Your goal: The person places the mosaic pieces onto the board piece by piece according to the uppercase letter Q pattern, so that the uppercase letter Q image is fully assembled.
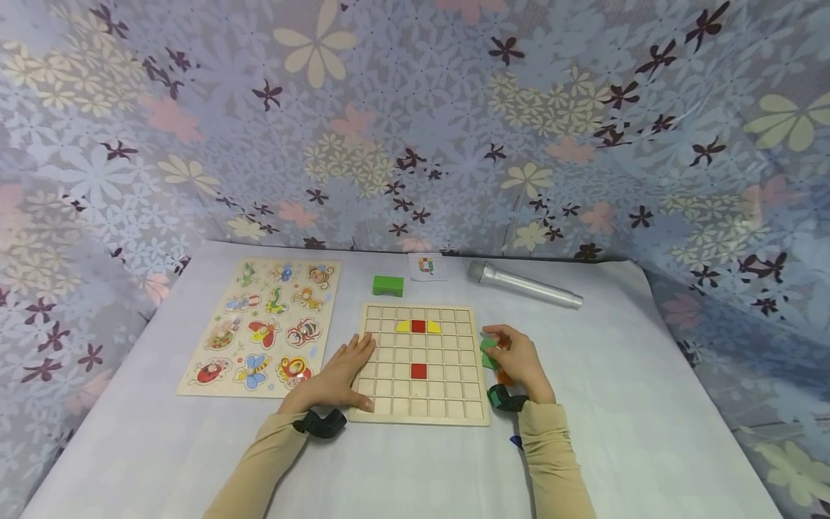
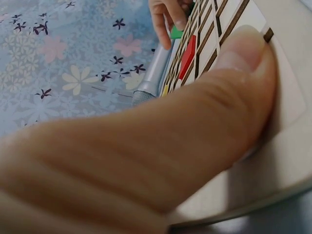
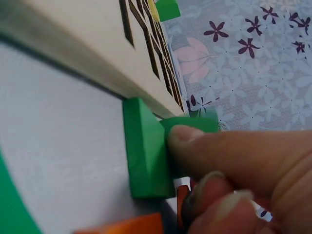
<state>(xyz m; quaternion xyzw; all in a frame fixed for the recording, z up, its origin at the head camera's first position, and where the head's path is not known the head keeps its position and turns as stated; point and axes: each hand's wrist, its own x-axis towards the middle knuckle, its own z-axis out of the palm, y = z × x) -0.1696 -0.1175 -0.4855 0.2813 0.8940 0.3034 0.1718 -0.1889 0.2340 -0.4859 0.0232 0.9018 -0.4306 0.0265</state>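
Note:
The left hand [image 1: 340, 375] lies with spread fingers on the left edge of a wooden grid board [image 1: 382, 419]; its thumb [image 2: 146, 141] touches the board's rim in the left wrist view. Two red squares [image 1: 418, 371] sit in the grid, the upper one between two yellow pieces [image 1: 434, 327]. Just off the board's right edge, the right hand [image 1: 519, 360] pinches a green block [image 3: 190, 123] with its thumb and curled fingers. Another green block [image 3: 146, 151] stands beside it against the board, with orange pieces [image 3: 131, 225] close by.
An insect picture puzzle [image 1: 259, 353] lies left of the board. Behind the board are a green block [image 1: 387, 285], a small pattern card [image 1: 426, 267] and a silver microphone [image 1: 532, 286]. A blue piece [image 1: 516, 440] lies by the right sleeve.

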